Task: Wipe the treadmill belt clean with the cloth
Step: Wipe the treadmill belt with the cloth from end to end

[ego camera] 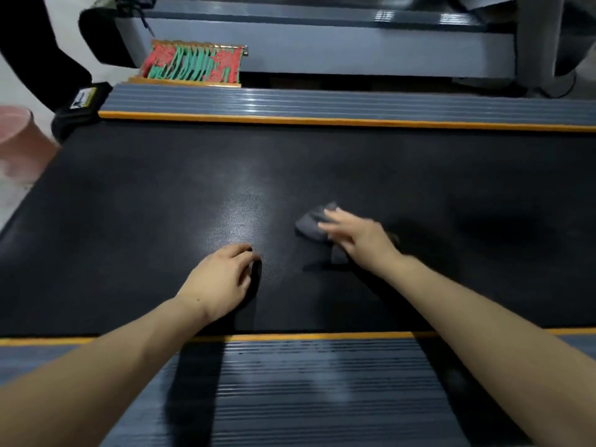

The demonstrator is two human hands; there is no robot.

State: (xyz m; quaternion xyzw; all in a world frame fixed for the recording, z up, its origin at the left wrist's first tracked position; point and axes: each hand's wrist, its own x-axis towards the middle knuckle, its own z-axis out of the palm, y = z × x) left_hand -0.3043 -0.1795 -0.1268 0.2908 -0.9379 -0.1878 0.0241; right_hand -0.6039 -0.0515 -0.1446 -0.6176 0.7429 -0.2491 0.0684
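Note:
The black textured treadmill belt (145, 204) runs across the middle of the view. A small dark grey cloth (311, 222) lies crumpled on the belt, right of centre. My right hand (358, 235) lies on top of the cloth with its fingers straight and spread, pressing it onto the belt; the hand is blurred. My left hand (222, 277) rests on the belt to the left of the cloth, fingers loosely curled, holding nothing.
Grey ribbed side rails with orange strips border the belt, one far (322, 103) and one near (290, 382). A red and green patterned item (196, 62) stands behind the far rail. A pink bucket (16, 130) sits at the left. Another grey machine (322, 37) stands beyond.

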